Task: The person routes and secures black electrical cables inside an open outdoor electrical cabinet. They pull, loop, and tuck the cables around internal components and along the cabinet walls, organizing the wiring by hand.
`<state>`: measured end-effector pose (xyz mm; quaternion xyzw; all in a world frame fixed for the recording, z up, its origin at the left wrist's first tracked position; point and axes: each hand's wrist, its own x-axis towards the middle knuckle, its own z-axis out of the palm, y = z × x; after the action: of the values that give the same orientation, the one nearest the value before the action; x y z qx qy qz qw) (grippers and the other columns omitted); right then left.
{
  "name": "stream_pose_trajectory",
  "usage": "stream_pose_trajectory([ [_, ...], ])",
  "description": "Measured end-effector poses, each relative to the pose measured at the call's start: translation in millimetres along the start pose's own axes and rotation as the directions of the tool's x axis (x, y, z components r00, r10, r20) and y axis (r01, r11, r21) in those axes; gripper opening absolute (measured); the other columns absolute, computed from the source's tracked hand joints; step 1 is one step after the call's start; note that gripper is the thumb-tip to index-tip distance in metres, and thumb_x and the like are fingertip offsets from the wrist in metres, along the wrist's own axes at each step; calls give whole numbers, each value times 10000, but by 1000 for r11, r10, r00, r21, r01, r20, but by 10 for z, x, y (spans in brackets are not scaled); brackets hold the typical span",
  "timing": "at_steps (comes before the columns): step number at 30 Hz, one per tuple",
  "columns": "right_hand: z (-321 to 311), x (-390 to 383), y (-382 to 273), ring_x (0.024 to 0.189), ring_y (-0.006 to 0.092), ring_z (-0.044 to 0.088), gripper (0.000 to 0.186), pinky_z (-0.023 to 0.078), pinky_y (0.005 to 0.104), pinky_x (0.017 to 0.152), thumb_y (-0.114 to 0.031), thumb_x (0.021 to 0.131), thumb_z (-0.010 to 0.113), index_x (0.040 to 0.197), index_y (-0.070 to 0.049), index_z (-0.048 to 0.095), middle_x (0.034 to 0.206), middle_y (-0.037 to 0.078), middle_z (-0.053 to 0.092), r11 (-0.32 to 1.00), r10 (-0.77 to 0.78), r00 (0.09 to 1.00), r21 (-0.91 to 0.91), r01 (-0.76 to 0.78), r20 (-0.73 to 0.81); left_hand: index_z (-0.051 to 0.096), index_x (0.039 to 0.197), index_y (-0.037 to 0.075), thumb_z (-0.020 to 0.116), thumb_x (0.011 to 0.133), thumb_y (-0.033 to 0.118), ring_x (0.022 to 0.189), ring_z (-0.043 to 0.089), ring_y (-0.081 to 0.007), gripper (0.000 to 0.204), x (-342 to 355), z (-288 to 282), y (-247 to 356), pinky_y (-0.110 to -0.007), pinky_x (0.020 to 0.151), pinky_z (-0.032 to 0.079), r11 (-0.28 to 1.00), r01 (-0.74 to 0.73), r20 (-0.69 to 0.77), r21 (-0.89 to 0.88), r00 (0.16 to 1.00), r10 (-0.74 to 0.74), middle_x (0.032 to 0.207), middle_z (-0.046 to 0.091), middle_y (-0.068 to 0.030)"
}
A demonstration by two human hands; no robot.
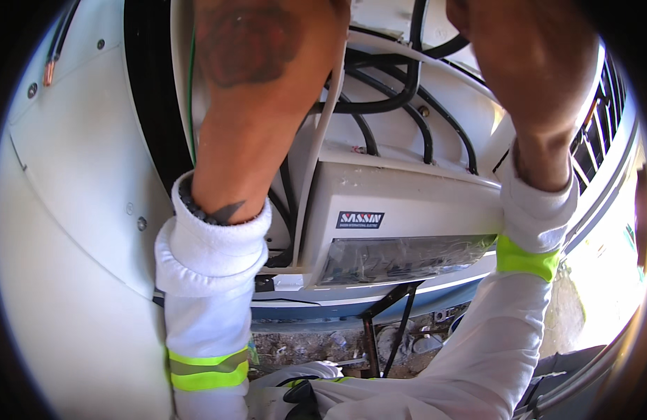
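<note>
Head view showed thick, glossy black cables (427, 133) bending down onto a white box (407, 190); above it, left hand (260, 77) and right hand (537, 66) were cropped at the fingers, openness and grip impossible to tell.

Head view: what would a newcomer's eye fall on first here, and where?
The person's left arm and right arm stand out first, bare above white cuffs and leaving the frame at the top. Between them sits a pale box with a clear window low on its front, thick black cables looping above it. At the upper left, a dark wire shows bare copper at its tip.
</note>
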<state>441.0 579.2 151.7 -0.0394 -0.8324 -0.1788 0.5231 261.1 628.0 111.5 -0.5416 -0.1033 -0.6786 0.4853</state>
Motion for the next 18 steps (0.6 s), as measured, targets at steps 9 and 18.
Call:
stream_pose_trajectory([
  [9,95,8,-199,480,74,425,511,348,254,471,-390,1081,551,805,16,694,541,2,504,976,219,976,2,-219,2,663,1140,-63,468,965,195,791,604,-238,368,-145,-411,396,-319,758,458,799,578,256,-165,808,-531,909,672,-143],
  [18,215,-52,-135,465,77,431,608,335,263,459,-497,1055,555,686,-25,654,531,-6,491,869,452,890,255,-425,-57,661,1126,3,505,911,28,921,627,-330,267,-282,-158,252,-427,939,392,966,258,83,31,962,-260,978,680,-157],
])
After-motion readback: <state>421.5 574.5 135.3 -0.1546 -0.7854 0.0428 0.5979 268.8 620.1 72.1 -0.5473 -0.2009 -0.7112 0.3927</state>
